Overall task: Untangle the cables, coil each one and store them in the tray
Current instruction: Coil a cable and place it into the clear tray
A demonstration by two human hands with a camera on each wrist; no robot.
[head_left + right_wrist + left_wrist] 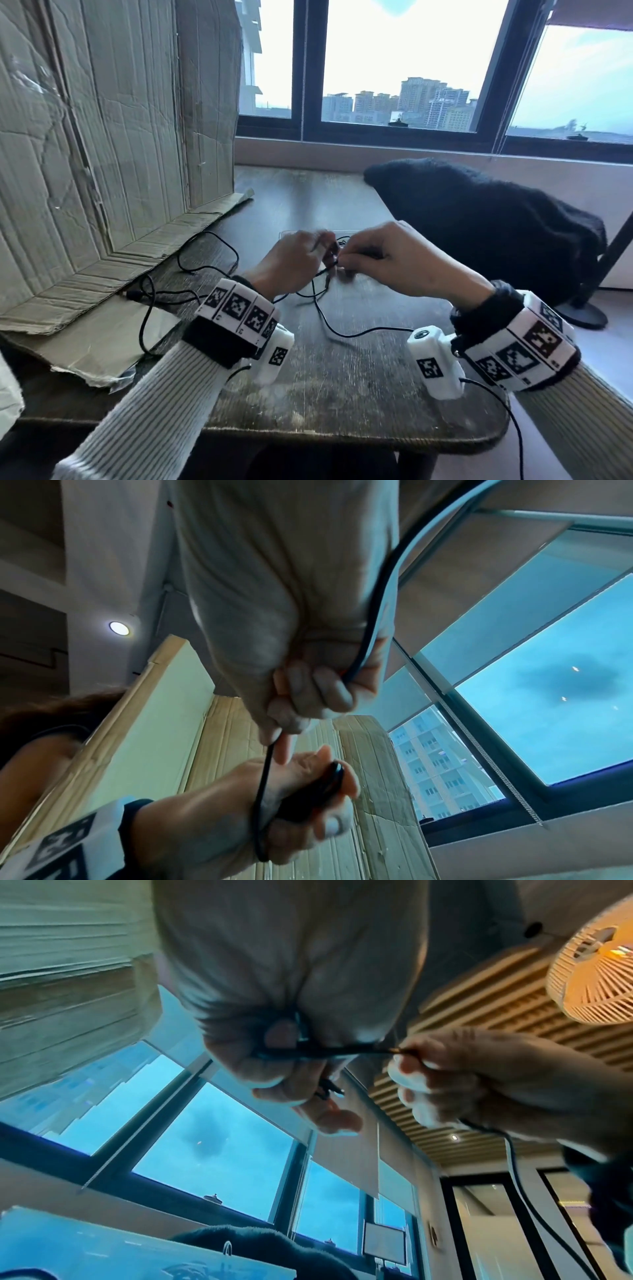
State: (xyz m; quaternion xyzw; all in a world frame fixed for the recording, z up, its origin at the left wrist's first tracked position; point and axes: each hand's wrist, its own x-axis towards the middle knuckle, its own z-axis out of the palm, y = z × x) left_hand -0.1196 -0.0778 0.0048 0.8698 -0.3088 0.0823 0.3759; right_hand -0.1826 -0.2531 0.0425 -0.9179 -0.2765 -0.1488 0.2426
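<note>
Both hands meet above the middle of the dark wooden table (pixel 342 387). My left hand (pixel 320 246) curls its fingers round a small coil of thin black cable (pixel 301 1047); the coil (pixel 329 780) shows across its palm. My right hand (pixel 342 262) pinches the same cable (pixel 265 772) just beside the coil, and a further stretch runs through its palm. Loose cable (pixel 342 330) trails over the table toward me, and more loops (pixel 205 255) lie to the left. A clear tray (pixel 286 234) shows faintly behind the hands, mostly hidden.
A tall cardboard box (pixel 102 137) stands at the left, its flattened flap (pixel 85 308) lying on the table under part of the cable. A black knitted garment (pixel 479 219) is draped at the back right. A dark stand base (pixel 582 317) sits beyond the table's right edge.
</note>
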